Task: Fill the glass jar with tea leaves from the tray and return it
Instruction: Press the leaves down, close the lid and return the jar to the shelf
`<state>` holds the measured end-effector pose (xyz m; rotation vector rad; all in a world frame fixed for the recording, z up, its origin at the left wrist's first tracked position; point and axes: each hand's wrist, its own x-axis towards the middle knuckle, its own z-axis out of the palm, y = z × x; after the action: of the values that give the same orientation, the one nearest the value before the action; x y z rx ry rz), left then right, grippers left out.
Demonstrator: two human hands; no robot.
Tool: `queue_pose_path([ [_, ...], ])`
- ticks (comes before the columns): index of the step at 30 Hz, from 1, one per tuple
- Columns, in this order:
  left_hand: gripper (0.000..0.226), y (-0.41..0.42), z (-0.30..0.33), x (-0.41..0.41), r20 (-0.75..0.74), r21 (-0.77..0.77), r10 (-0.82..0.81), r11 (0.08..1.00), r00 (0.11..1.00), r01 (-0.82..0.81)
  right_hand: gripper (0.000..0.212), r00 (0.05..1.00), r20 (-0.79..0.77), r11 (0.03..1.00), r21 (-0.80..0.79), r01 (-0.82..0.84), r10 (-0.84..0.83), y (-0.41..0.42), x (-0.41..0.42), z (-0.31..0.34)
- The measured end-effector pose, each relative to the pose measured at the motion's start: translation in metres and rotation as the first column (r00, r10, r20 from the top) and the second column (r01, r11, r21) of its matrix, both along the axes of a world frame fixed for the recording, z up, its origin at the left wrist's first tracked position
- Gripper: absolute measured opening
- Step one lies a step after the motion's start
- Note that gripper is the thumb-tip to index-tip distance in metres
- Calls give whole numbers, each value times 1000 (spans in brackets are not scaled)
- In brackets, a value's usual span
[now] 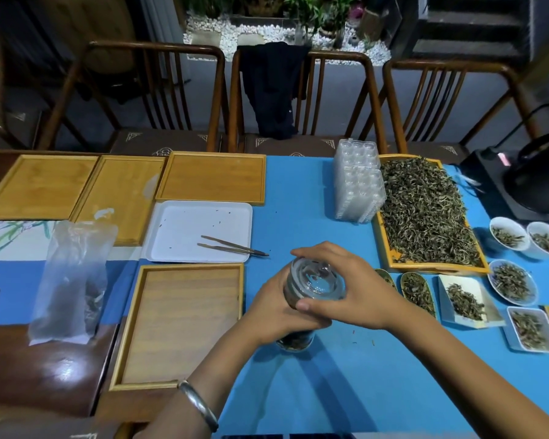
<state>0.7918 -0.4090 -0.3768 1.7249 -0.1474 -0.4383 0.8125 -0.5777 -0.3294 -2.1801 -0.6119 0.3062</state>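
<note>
A glass jar (293,340) with dark tea leaves inside stands above the blue mat at the table's middle. My left hand (274,315) grips its body from the left. My right hand (349,286) curls over the clear glass lid (317,280) on top, thumb at the front rim and fingers round the back. The wooden tray (384,236) heaped with green-grey tea leaves (425,210) lies to the right, beyond my right hand.
Several small white dishes (509,237) and scoops of tea sit at the right. A white tray (187,229) holds tweezers (232,247). Empty wooden trays (184,321) lie left and behind. A plastic bag (70,280), stacked clear plastic containers (358,185) and a black kettle (539,179) stand around.
</note>
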Motion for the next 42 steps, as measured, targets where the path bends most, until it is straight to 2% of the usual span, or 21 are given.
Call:
queue_pose_path([
  [3, 62, -1, 7, 0, 23, -15, -46, 999, 999, 46, 58, 999, -52, 992, 125, 17, -10, 0, -5, 0],
  [5, 59, -4, 10, 0, 8, -30, -60, 998, 998, 60, 39, 990, -116, 961, 254, 107, -79, 2, -7, 2],
  [7, 61, -7, 13, -1, -11, -45, -70, 997, 997, 69, 30, 971, -186, 915, 345, 209, -151, 5, -8, 4],
  [12, 49, -10, 21, -4, -8, -86, -100, 991, 995, 99, 26, 941, -290, 837, 459, 298, -175, 9, -12, 11],
  [18, 45, -15, 28, -11, -16, -117, -134, 984, 991, 131, 27, 931, -345, 848, 450, 279, -122, 0, -18, 16],
  [32, 44, -16, 37, -18, 31, -125, -172, 977, 985, 174, 26, 959, -254, 896, 387, 217, -123, -6, -28, 24],
  [38, 49, -19, 43, -23, 30, -217, -173, 960, 985, 175, 24, 974, -205, 943, 293, 155, -96, -8, -32, 38],
  [42, 52, -22, 56, -19, 50, -303, -237, 922, 970, 241, 34, 986, -161, 918, 382, 108, -49, -10, -35, 53],
])
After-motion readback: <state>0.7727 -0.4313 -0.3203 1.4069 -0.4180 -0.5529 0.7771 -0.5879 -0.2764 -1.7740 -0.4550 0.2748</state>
